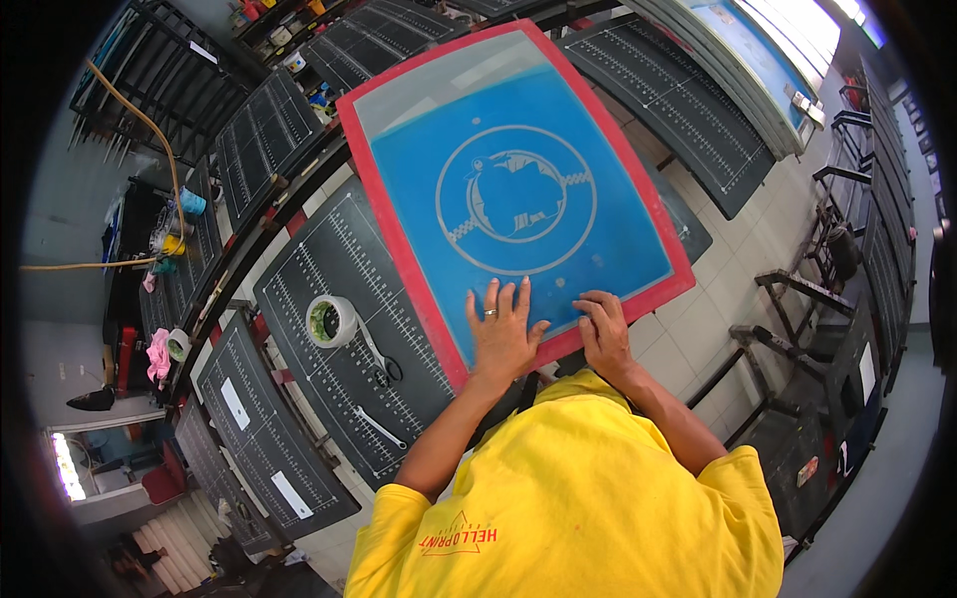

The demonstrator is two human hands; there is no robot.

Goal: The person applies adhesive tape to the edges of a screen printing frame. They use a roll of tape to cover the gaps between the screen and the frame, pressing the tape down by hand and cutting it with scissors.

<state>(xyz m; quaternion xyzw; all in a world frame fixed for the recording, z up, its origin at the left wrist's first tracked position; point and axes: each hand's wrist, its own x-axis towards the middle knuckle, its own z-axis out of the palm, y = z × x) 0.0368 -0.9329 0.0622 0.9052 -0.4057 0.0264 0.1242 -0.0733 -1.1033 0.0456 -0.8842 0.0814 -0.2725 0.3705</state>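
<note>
A printing screen (399,199) with blue-coated mesh and a red frame lies before me, tilted a little. A pale round design with a ring shows in its middle, and an uncoated grey strip runs along the far end. My left hand (504,334) rests on the blue mesh near the close edge, fingers spread, a ring on one finger. To its right, my right hand (605,331) touches the mesh beside the red border with bent fingers. Whether something small sits under those fingertips cannot be made out.
Left of the screen, a dark ruled board (369,239) bears a roll of tape (331,321), scissors (377,351) and a wrench (380,428). More ruled boards (269,439) stand around. Metal racks (797,289) are at the right, and a yellow hose (140,115) hangs at the left.
</note>
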